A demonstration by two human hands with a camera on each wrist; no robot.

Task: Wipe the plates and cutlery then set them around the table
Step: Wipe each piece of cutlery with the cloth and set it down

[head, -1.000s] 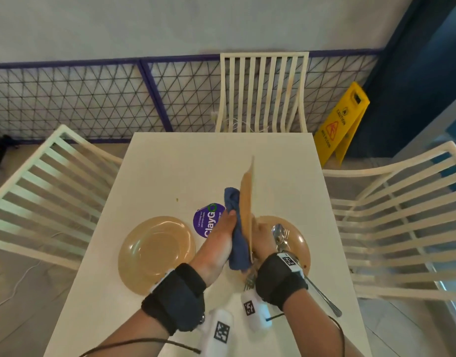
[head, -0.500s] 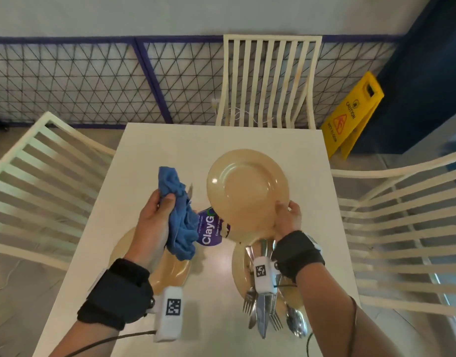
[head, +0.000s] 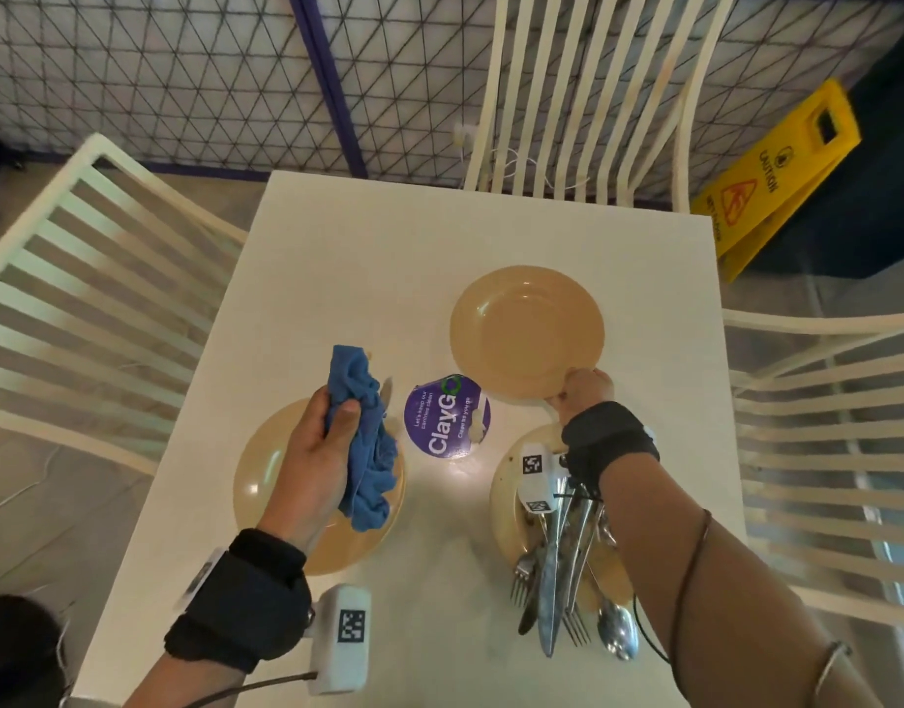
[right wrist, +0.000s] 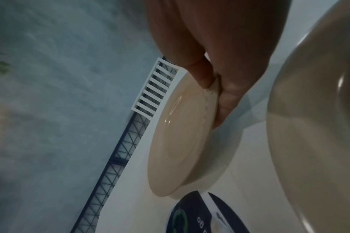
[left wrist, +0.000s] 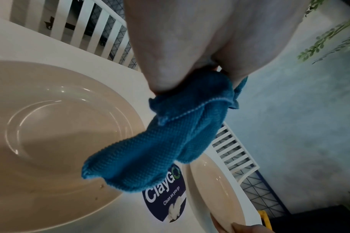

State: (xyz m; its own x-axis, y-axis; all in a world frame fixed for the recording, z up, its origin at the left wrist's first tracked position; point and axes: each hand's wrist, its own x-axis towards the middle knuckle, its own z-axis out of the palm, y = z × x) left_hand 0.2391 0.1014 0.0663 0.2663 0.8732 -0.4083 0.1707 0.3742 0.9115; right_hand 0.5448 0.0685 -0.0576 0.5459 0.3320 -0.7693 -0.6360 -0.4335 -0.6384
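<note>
Nearest on the white surface [head: 337,278] lay two tan plates, the right-hand plate [head: 506,508] bearing a cutlery pile [head: 562,569] of at least two forks, a knife and a spoon. Above the left-hand plate [head: 266,482], the left hand [head: 317,452] gripped one bunched blue cloth [head: 368,452]. Farther off, the right hand [head: 585,388] pinched the near rim of a third plate [head: 526,332], beside one purple sticker [head: 447,416].

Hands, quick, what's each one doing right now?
Left hand: grips the blue cloth.
Right hand: pinches the beige plate by its rim.
</note>
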